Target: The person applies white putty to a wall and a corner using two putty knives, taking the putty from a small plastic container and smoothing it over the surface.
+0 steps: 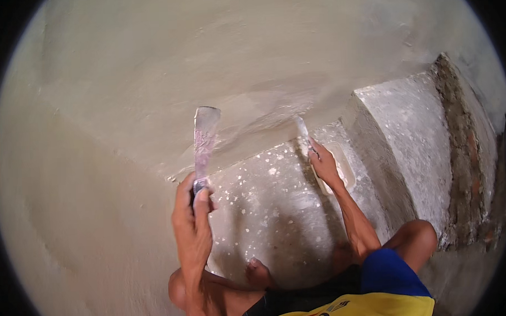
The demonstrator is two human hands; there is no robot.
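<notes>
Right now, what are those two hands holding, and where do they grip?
The left hand grips a putty knife by its handle. The right hand holds a second, narrower blade at its lower end.

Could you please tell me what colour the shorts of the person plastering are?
The shorts are blue, above a yellow shirt hem; the head view shows them best.

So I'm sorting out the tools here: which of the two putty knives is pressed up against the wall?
The long putty knife with the pink-stained blade in the left hand; the right hand holds its smaller pale-bladed knife low over the flat white tray.
</notes>
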